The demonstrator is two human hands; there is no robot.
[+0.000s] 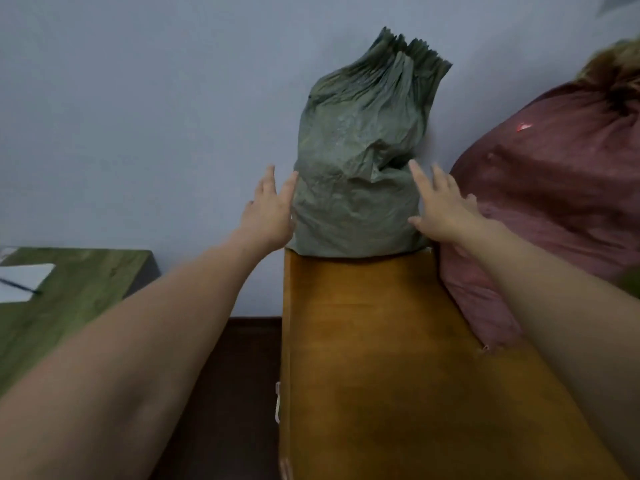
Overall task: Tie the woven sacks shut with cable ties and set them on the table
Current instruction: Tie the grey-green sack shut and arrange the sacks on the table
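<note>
Since only the head view is given, everything here comes from that 1 picture. A green woven sack (356, 161) stands upright at the far end of the orange-brown table (381, 358), its back close to the pale wall (138, 116). That spot likely lets the wall help prop it. Its neck is gathered into a pleated tuft at the top, though no cable tie can be made out there.

Both arms reach forward, 1 to each flank of the sack. The left hand (268, 213) is flat with straight fingers, and its inner edge touches the sack's left side. The right hand (440, 209) is spread wide with relaxed fingers and lies against the sack's lower right side, in the gap between it and the red sack (554, 202). Neither hand curls round anything. The palms on both sides look like a steadying hold, meant to keep a soft, tall load from tipping.

The red sack lies slumped on the table's right, just beside the green one, its dark gathered neck toward the upper right.

Off to the left sits a green desk (86, 299) bearing a white sheet (20, 278) and a pen (20, 285).
</note>
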